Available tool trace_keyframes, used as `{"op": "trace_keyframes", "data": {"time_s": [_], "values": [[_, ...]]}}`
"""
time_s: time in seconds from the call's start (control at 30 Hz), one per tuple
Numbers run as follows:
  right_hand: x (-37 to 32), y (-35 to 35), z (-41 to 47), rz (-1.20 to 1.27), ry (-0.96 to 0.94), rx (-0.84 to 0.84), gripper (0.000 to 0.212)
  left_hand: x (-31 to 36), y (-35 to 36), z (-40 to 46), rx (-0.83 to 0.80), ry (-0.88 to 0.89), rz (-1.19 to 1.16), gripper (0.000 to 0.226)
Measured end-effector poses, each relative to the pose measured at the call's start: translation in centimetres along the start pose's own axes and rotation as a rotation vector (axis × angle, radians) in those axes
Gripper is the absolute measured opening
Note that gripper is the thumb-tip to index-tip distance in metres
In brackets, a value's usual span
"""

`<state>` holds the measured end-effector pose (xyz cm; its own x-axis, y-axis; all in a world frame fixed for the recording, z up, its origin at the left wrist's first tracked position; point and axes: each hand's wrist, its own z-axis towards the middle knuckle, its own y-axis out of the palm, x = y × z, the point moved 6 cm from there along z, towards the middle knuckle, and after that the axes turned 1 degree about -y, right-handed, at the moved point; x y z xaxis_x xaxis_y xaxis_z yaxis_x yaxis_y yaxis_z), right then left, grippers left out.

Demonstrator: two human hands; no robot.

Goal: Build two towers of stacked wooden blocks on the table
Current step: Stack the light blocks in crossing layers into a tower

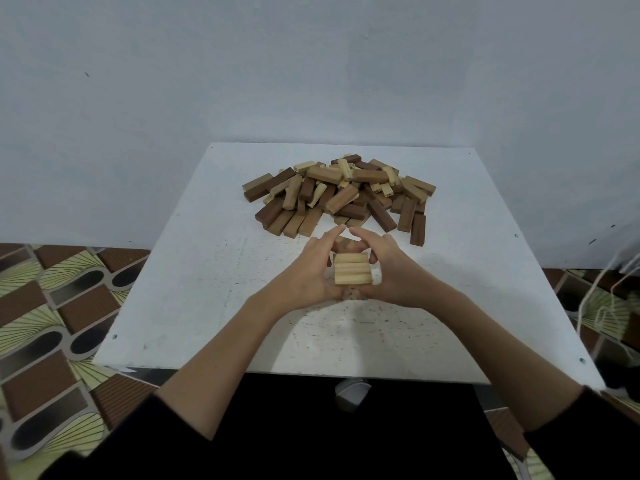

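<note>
A square white surface (194, 278) carries a loose pile of light and dark brown rectangular wooden blocks (341, 194), heaped toward its far side near the pale blue-grey wall (311, 64). Just nearer the person than that pile stands a small stack of pale wooden blocks (352, 273); its top layer shows three light blocks lying side by side, and at least one lower layer can be glimpsed under them, though how many layers there are cannot be told.

The left hand (311, 268) is pressed against the stack's left side and the right hand (394, 271) against its right side, both with fingers curled around it so that the stack is cupped between the palms. The fingertips of both hands arch over the far edge of the stack and nearly meet above it, on the side facing the pile. A brown block is partly seen behind the stack, under those fingertips.

Both forearms are bare, with black sleeves (588, 434) pushed up near the elbows. Around the surface, away from the pile, lies a patterned floor of brown, green and dark tiles (52, 306).
</note>
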<state>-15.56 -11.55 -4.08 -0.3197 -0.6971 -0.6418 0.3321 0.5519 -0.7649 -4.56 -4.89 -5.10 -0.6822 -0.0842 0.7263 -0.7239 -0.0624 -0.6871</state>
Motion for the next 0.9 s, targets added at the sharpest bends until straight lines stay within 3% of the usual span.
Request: {"op": "trace_keyframes", "data": {"time_s": [0.77, 0.9], "values": [[0.2, -0.4, -0.7, 0.046, 0.054, 0.042, 0.099, 0.3, -0.6, -0.8, 0.059, -0.006, -0.083, 0.101], [0.9, 0.5, -1.9, 0.366, 0.22, 0.18, 0.073, 0.5, -0.2, -2.4, 0.123, -0.038, -0.345, 0.077]]}}
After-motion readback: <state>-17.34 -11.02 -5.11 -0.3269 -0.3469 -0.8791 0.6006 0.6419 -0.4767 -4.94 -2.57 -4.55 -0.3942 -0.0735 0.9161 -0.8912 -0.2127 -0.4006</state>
